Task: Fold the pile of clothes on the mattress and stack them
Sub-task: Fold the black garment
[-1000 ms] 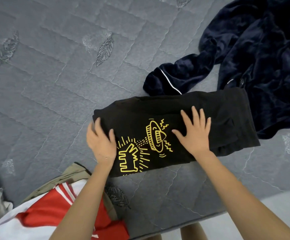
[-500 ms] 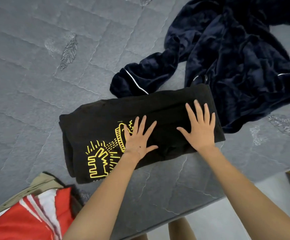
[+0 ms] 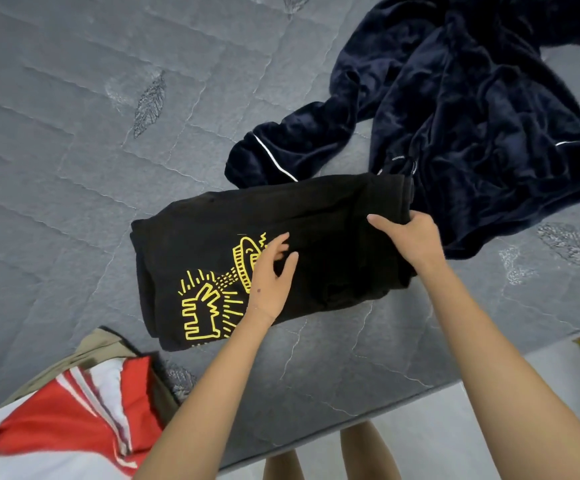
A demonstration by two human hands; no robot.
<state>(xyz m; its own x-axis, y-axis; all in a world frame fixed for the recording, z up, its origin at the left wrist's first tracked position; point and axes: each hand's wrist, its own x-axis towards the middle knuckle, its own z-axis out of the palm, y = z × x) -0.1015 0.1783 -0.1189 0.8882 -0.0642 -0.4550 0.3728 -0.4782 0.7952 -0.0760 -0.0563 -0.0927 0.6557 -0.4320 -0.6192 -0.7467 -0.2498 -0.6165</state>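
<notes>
Two hands are on one garment. The right hand [image 3: 411,237] grips the right end of the black T-shirt [image 3: 212,230], thumb lying on top and fingers curled round the edge. The left hand [image 3: 273,271] sits over the shirt's middle with fingers loosely curved and nothing held; whether the tips press the cloth I cannot tell.

The shirt lies straight ahead of the person, near the front edge of the mattress [image 3: 73,133]. It is folded into a long band whose long axis runs left to right, the right end tilted a little away. The right hand holds that end and the left marks roughly the halfway line, so the likely next fold brings the right end over to the left, across the left hand.

The shirt looks like soft matte cotton, several layers thick, with a yellow line print [image 3: 208,306] on its left half. Its right end touches a crumpled navy garment [image 3: 472,116], plush and velvety with thin white piping, not yet folded. The mattress is grey, quilted in wavy seams with stitched leaf shapes. At the near left, a red and white garment [image 3: 56,427] lies on a khaki one [image 3: 101,344], probably the stack
</notes>
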